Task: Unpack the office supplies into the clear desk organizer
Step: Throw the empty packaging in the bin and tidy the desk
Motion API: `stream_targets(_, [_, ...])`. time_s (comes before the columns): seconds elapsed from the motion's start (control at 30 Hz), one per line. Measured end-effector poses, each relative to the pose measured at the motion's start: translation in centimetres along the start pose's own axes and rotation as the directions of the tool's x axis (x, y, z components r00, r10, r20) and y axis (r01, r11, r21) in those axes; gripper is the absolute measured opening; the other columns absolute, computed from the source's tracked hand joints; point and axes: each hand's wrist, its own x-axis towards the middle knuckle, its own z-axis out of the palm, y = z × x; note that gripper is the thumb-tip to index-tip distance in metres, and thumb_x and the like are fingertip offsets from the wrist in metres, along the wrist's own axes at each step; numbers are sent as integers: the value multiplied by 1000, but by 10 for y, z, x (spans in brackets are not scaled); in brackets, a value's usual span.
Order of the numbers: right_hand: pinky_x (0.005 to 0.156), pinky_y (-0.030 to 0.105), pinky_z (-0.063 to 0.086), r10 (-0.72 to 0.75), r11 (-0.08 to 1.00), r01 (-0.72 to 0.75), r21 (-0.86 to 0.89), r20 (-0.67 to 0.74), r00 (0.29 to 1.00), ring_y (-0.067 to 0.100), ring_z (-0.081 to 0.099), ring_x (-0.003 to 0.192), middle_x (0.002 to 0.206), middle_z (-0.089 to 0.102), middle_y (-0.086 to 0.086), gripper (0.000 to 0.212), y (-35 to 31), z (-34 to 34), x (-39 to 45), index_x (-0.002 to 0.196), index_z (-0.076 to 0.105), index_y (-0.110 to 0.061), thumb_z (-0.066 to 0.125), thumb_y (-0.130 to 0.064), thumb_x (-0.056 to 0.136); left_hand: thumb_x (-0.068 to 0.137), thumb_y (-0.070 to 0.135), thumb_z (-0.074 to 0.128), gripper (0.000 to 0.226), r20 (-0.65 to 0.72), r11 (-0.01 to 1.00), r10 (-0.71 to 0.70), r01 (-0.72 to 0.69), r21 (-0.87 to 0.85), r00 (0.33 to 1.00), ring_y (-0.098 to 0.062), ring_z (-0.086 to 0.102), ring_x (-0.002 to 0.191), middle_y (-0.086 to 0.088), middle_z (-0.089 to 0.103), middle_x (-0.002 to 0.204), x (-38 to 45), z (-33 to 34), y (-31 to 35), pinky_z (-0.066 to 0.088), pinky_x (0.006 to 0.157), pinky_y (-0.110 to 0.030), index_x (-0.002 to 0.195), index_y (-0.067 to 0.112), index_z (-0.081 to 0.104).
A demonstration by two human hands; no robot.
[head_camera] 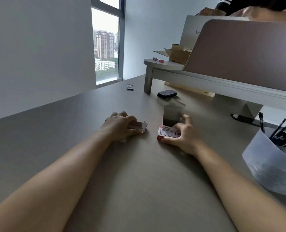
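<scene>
red-and-white carton (168,133), flap open

Matt grey desk (55,131), printed cardboard box (167,133), frosted plastic organizer (264,164).

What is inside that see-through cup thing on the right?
Dark pens stand inside the clear desk organizer, their tops poking out above the rim. Its frosted wall blurs the lower part, so whatever else sits at the bottom cannot be seen.

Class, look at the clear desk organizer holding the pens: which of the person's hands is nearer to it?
Right. The right hand, holding a small red box, lies left of the organizer; the left hand lies farther left.
</scene>
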Motion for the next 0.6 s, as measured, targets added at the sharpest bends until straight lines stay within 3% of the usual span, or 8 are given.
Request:
stream_targets(0.13, [86,13,26,12,1000,-11,30,-31,999,21,33,130,149,13,5,51,7,-10,-9,104,61,0,76,-34,68,83,46,54,49,-39,998,-45,43,-48,998,-30,42,120,-12,48,124,-6,1,6,36,97,-36,121,15,50])
stream_targets(0.23, [80,13,26,5,1000,-5,12,-36,999,19,35,130,151,12,1,47,15,-21,-24,97,63,-1,76,-34,67,84,35,58,42,-58,989,-30,21,-145,998,-28,51,106,-13,51,121,-7,0,17,40,86,-32,116,9,49])
stream_targets(0.37, [89,21,33,69,997,-71,-17,-67,995,21,38,128,153,9,2,48,30,-36,-46,102,61,-2,73,-36,71,84,23,61,38,-37,966,20,-29,-258,999,-20,50,92,-13,56,120,-7,-1,44,38,78,-25,116,10,46])
stream_targets(0.5, [98,22,31,116,993,-117,-16,-55,992,22,38,127,146,15,7,56,43,-46,-63,111,56,-2,72,-38,71,79,9,66,70,81,928,92,-56,-368,992,-27,51,113,-14,49,130,1,2,74,37,91,-24,138,16,28])
stream_targets(0.6, [98,23,32,109,993,-110,-31,-35,993,21,40,125,145,15,6,55,49,-49,-70,111,55,-4,71,-39,72,75,13,70,92,111,955,177,-144,-258,978,-29,46,120,-11,38,137,10,10,89,37,100,-32,144,30,13])
